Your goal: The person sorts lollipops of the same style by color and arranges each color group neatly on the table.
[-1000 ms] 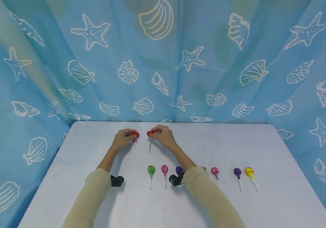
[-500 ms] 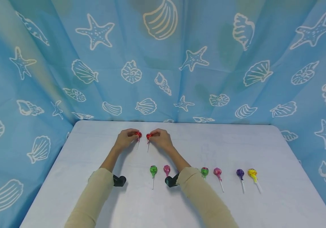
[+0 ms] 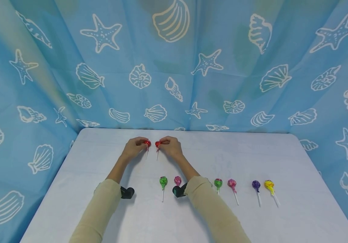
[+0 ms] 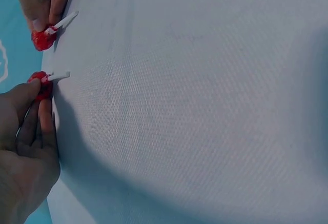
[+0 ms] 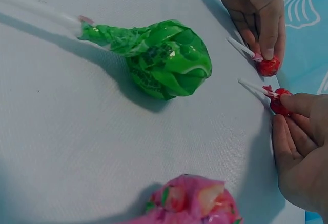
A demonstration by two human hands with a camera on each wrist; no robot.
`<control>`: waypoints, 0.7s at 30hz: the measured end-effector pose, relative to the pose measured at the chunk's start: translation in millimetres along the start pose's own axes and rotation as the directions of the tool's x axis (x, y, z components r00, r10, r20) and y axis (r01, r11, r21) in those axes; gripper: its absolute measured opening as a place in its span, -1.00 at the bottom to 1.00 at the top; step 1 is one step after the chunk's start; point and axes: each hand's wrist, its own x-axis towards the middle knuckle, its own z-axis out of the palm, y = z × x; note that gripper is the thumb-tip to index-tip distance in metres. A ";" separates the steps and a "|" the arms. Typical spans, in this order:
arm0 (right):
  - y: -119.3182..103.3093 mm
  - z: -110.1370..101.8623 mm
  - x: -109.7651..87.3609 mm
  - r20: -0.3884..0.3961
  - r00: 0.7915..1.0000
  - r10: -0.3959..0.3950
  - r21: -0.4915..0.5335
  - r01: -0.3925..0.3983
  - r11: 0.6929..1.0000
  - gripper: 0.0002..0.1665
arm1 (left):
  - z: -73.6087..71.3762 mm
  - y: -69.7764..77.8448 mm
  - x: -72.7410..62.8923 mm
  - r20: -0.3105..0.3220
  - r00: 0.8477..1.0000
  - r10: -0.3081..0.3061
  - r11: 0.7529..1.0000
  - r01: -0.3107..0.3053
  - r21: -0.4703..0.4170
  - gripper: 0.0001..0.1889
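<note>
At the far edge of the white table, my left hand (image 3: 135,147) pinches a red-wrapped lollipop (image 4: 42,86) by its head between thumb and fingers. Just to its right, my right hand (image 3: 171,147) holds a second red lollipop (image 5: 280,101) the same way. A small gap separates the two heads, and both white sticks point back toward the person. Nearer the front, a green lollipop (image 3: 163,182) and a pink one (image 3: 178,180) lie below the hands. The black wrist camera on the right arm hides the pink one's stick.
Right of the right sleeve (image 3: 216,209) lie another green lollipop (image 3: 218,183), a pink one (image 3: 232,183), a purple one (image 3: 256,185) and a yellow one (image 3: 269,185). A blue shell-print curtain (image 3: 174,67) stands behind the table (image 3: 298,219).
My right hand has moved its red lollipop left, closer to the one in my left hand. A purple lollipop near the right sleeve has become hidden. The head view has shifted slightly.
</note>
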 end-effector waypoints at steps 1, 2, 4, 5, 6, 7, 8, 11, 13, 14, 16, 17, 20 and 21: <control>-0.2 0.1 0.0 -0.003 1.000 0.004 0.001 -0.004 1.000 -0.81 | 0.0 -0.3 0.0 0.004 1.000 0.002 1.000 -0.002 -0.004 -0.68; -0.3 0.3 0.1 -0.005 1.000 0.008 0.002 -0.008 1.000 -0.82 | -0.3 -0.1 -0.3 0.007 1.000 0.006 1.000 -0.006 -0.008 -0.68; -1.0 0.7 -0.1 -0.009 1.000 0.013 0.002 -0.013 1.000 -0.81 | -0.8 0.9 -1.2 0.010 1.000 0.007 1.000 -0.007 -0.012 -0.68; -1.1 0.8 -0.2 -0.009 1.000 0.016 0.003 -0.016 1.000 -0.81 | -1.1 1.5 -1.7 0.011 1.000 0.006 1.000 -0.006 -0.013 -0.68; -1.6 1.0 -0.3 -0.009 1.000 0.018 0.002 -0.018 1.000 -0.81 | -1.3 2.1 -2.3 0.011 1.000 0.006 1.000 -0.005 -0.015 -0.68; -2.3 1.3 -0.1 -0.009 1.000 0.019 0.001 -0.019 1.000 -0.81 | -1.9 2.9 -2.7 0.010 1.000 0.003 1.000 -0.003 -0.016 -0.67; -2.8 1.5 0.1 -0.009 1.000 0.017 -0.001 -0.017 1.000 -0.81 | -2.5 3.5 -3.1 0.009 1.000 0.000 1.000 0.001 -0.020 -0.67; -3.8 2.3 0.6 -0.005 1.000 0.017 -0.006 -0.017 1.000 -0.81 | -3.3 3.2 -3.0 0.010 1.000 -0.008 1.000 0.008 -0.027 -0.68; -4.1 2.9 0.7 0.001 1.000 0.014 -0.006 -0.014 1.000 -0.81 | -3.1 1.9 -2.0 0.011 1.000 -0.011 0.999 0.011 -0.030 -0.68; -4.3 3.3 0.7 0.003 1.000 0.013 -0.005 -0.013 1.000 -0.81 | -2.8 1.2 -1.5 0.014 1.000 -0.013 0.999 0.013 -0.031 -0.68; -4.6 4.3 0.8 0.006 1.000 0.008 -0.002 -0.008 1.000 -0.81 | -2.1 -0.2 -0.4 0.015 1.000 -0.014 0.999 0.014 -0.029 -0.67; -4.9 4.8 0.7 0.006 1.000 0.005 0.000 -0.005 1.000 -0.81 | -1.8 -0.5 0.2 0.015 1.000 -0.018 0.999 0.018 -0.033 -0.67; -3.4 6.5 0.9 0.004 1.000 0.005 -0.001 -0.005 1.000 -0.80 | -0.7 -1.3 0.5 0.013 1.000 -0.022 0.999 0.022 -0.042 -0.67; -2.7 7.1 0.9 0.004 1.000 0.005 -0.001 -0.005 1.000 -0.80 | -0.5 -1.3 0.3 0.010 1.000 -0.021 0.999 0.022 -0.040 -0.66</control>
